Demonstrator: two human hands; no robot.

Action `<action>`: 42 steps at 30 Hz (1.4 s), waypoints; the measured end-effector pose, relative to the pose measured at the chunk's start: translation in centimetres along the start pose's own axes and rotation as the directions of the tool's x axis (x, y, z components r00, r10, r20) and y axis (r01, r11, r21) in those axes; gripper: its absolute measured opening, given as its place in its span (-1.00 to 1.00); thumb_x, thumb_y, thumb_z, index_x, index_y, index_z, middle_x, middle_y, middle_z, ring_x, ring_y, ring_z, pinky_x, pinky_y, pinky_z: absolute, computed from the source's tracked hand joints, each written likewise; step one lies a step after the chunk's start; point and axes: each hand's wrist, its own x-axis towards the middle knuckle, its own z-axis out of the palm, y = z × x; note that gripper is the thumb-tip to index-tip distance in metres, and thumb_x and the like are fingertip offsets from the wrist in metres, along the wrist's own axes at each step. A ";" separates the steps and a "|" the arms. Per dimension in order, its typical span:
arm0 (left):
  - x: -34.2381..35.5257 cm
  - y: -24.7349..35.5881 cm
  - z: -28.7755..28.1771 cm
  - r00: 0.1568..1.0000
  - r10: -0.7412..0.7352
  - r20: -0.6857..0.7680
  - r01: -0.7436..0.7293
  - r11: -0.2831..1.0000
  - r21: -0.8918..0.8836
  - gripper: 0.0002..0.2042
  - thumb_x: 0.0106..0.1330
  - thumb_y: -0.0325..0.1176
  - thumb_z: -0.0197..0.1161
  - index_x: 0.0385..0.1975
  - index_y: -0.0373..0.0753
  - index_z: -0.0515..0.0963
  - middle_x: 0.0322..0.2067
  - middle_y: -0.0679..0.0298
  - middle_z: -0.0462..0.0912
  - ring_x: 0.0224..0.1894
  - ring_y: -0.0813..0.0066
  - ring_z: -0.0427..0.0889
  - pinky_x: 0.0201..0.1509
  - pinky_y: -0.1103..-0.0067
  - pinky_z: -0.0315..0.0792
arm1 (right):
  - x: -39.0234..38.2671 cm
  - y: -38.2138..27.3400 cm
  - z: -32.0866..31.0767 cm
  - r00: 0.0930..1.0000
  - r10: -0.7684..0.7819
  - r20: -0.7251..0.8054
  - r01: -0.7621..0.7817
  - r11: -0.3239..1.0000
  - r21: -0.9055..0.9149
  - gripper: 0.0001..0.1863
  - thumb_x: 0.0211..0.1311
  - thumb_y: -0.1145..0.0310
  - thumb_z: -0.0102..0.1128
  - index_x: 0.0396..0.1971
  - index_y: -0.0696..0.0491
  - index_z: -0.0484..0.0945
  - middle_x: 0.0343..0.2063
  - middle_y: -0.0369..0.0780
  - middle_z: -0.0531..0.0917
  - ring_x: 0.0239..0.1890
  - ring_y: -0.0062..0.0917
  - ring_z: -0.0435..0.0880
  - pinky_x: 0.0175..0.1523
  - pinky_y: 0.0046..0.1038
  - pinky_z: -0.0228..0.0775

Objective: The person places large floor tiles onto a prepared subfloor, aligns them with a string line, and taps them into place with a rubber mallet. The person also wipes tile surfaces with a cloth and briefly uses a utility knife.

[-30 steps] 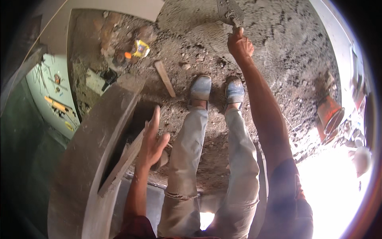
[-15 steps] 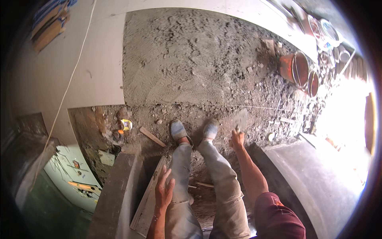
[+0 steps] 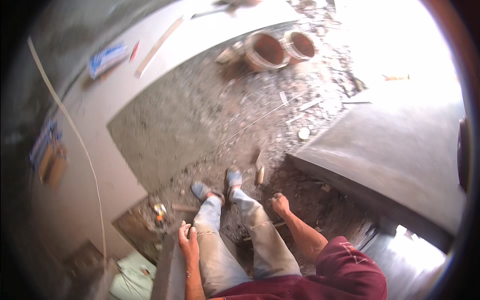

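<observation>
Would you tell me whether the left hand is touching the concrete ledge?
Touching. The head view shows the left hand resting palm-down on top of the concrete ledge beside the left thigh, no gap visible.

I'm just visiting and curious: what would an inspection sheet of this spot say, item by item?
Surface: rough grey rubble floor between pale smooth slabs.
Job's things: small wooden-handled tool lying beyond the shoes; thin stick beside the right hand.
Clutter: two round orange buckets, a wooden lath, blue packets, a small yellow item.
Hands: left hand flat on a grey ledge; right hand on the ground, grip unclear.
Cables: pale cord across the slab; thin string over the rubble.
Surroundings: grey slab at right, strong glare.
</observation>
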 end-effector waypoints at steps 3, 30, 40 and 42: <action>0.1 8.0 1.7 0.951 0.232 0.206 -0.266 0.951 0.159 -0.67 0.35 -0.40 0.24 0.03 -0.46 0.46 0.21 -0.03 0.50 0.10 0.21 0.56 0.29 0.37 0.36 | -8.1 -1.7 -6.7 0.996 0.007 -0.092 0.011 0.980 0.197 -0.56 0.18 0.35 0.11 0.05 0.21 0.57 -0.07 0.16 0.66 0.07 -0.01 0.63 0.19 -0.17 0.45; -25.9 28.4 32.0 -0.440 -0.597 0.671 -0.684 -0.262 -0.681 -0.54 0.41 -0.24 0.22 0.23 -0.33 0.46 0.14 -0.10 0.55 0.19 0.03 0.53 0.25 0.29 0.40 | -40.1 -19.5 28.2 0.258 0.218 0.941 0.496 -0.866 0.064 -0.56 0.27 -0.06 0.20 -0.37 0.08 0.65 -0.59 -0.24 0.56 -0.58 -0.51 0.50 -0.49 -0.31 0.33; -42.9 4.3 32.0 -0.319 -0.914 0.250 -0.307 -0.149 -0.940 -0.60 0.34 -0.21 0.28 0.03 -0.40 0.58 -0.04 -0.17 0.65 0.06 -0.13 0.60 0.20 0.23 0.42 | -41.0 -25.6 29.9 0.486 -0.272 0.831 0.849 -0.078 -0.522 -0.53 0.25 0.02 0.28 0.08 -0.06 0.55 0.05 -0.24 0.61 0.19 -0.35 0.47 0.31 -0.02 0.23; -47.7 -3.8 28.9 -0.322 -0.935 0.149 -0.313 -0.043 -0.949 -0.62 0.34 -0.18 0.28 -0.01 -0.36 0.60 -0.10 -0.18 0.66 0.02 -0.14 0.61 0.13 0.20 0.45 | -42.2 -23.6 30.1 0.429 -0.116 0.896 0.901 -0.024 -0.434 -0.41 0.27 0.01 0.24 0.24 -0.05 0.45 0.18 -0.21 0.55 0.30 -0.31 0.38 0.41 0.02 0.08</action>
